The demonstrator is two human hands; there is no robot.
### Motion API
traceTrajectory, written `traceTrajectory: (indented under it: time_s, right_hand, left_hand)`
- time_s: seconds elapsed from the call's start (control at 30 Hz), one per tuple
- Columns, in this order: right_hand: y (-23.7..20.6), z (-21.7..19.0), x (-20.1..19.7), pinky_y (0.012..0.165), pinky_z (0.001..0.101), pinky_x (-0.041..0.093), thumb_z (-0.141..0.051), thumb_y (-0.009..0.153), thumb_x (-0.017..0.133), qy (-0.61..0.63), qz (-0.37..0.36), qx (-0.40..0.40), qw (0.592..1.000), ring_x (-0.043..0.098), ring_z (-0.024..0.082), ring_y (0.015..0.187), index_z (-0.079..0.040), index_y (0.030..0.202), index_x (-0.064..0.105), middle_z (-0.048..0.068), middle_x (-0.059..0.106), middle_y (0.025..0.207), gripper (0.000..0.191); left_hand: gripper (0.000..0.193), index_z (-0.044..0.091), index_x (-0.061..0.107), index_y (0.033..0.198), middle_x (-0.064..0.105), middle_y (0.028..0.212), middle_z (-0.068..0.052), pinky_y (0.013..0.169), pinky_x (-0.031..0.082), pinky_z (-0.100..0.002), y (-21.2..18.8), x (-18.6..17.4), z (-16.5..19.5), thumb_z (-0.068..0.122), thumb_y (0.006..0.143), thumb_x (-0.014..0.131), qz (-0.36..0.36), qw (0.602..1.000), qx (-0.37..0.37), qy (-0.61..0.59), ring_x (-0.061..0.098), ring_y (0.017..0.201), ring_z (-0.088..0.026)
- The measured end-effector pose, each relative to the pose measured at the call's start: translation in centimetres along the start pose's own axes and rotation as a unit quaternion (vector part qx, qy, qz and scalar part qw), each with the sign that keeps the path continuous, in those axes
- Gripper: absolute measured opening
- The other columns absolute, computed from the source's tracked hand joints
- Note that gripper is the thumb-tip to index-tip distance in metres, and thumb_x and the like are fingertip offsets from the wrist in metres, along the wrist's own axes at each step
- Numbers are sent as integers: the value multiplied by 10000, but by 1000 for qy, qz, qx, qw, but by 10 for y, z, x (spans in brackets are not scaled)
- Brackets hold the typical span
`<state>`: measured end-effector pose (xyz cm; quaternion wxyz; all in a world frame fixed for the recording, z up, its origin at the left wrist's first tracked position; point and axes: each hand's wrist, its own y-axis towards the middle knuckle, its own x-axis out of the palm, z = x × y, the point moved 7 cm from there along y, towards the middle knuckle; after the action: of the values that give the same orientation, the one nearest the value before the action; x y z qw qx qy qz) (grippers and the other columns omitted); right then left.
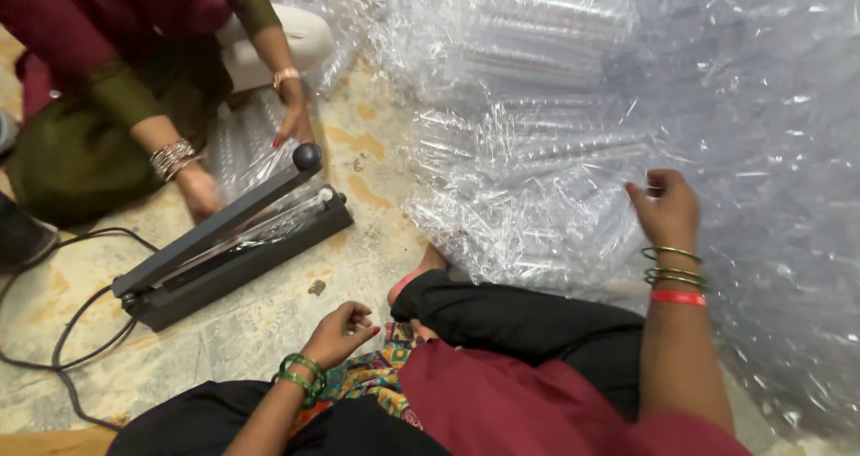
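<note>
Worn, stained floor [376, 232] w/ patchy yellow paint; we sit on it cross-legged, dark trousers and a maroon top in the lower frame. Our right hand [667, 207] reaches out to the big heap of clear plastic packs [555, 151], fingers curled and pinching the film at its near edge, so it's grasping the wrap, not resting on it. Our left hand [340, 331] sits loosely clenched, holding nothing, near our knee over a bit of patterned cloth [376, 380]. The heap fills the right and top of view, touching our foot [421, 272].

To the left, a dark heat sealer [237, 241] lies on the floor, arm raised, its black cord [63, 331] looping off toward the lower left. Another person opposite, in maroon and olive, has both hands [291, 116] at the sealer's far side on a clear bag [246, 147] laid across it.

Risks as we judge them: film is slick and thin, so a pinch grip could tear it or slip, and pulling one pack may bring neighbours sliding down. Cord lies loose near us; a leg shift could snag it and jerk the sealer while the other person's fingers are by the bar. Can't tell if the bar is hot.
</note>
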<state>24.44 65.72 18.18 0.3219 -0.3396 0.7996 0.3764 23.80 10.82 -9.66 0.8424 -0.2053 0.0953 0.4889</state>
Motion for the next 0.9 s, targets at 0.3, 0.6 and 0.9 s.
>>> traceTrajectory:
  time_s: [0.3, 0.6, 0.9]
  right_hand:
    - [12, -147, 208, 985, 477, 483, -355, 771, 822, -120, -71, -200, 970, 589, 314, 1193, -116, 1208, 674, 125, 641, 1258, 520]
    - [93, -111, 240, 659, 469, 553, -228, 891, 711, -233, -13, -197, 952, 710, 348, 770, -94, 824, 780, 156, 718, 886, 164]
    - [215, -142, 19, 766, 441, 510, -271, 948, 800, -278, 168, -316, 891, 678, 293, 887, -135, 893, 782, 93, 713, 913, 148]
  left_hand:
    - [372, 60, 667, 1133, 730, 958, -70, 812, 588, -337, 62, 45, 138, 257, 848, 800, -8, 991, 125, 46, 712, 878, -184]
    - [322, 65, 647, 1159, 753, 970, -40, 833, 589, -277, -40, -2, -9, 186, 880, 753, 12, 994, -7, -107, 718, 895, -112]
    - [307, 26, 677, 1135, 699, 981, -41, 842, 550, -268, -76, -72, -37, 142, 867, 774, 207, 961, 5, -184, 639, 914, -117]
